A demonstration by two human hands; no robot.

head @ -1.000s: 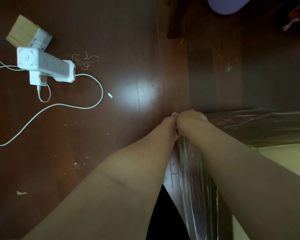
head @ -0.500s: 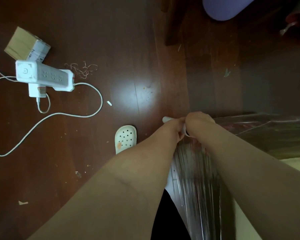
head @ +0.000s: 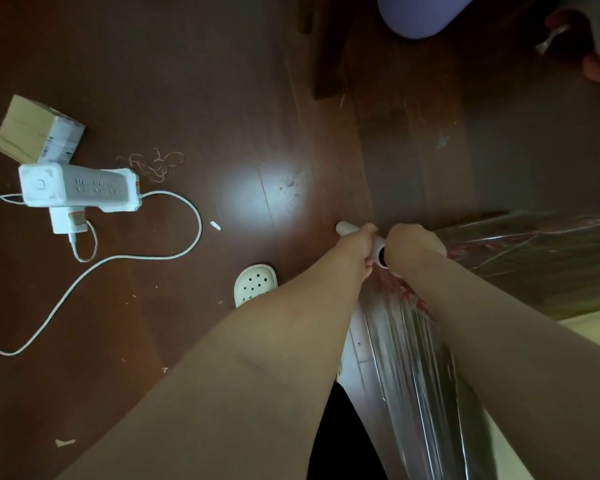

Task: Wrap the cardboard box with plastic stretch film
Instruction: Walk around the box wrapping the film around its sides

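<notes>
Left hand (head: 358,244) grips white tubular handle (head: 345,229); right hand (head: 413,241) grips clear plastic stretch film roll (head: 442,251) beside it. Film lies over brown cardboard box (head: 541,275), at right.

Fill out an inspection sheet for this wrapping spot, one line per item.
Surface: dark wood floor, with specks of debris and a glare patch.
Job's things: film roll held in both hands; film stretched from it over the box at right.
Clutter: small carton, thread tangle, slipper, paper scrap.
Hands: left hand and right hand side by side, fingers curled round the film roll.
Cables: power strip with an adapter plugged in; white cable loops across the floor, apart from the box.
Surroundings: purple rounded object and dark furniture leg at the top edge.
</notes>
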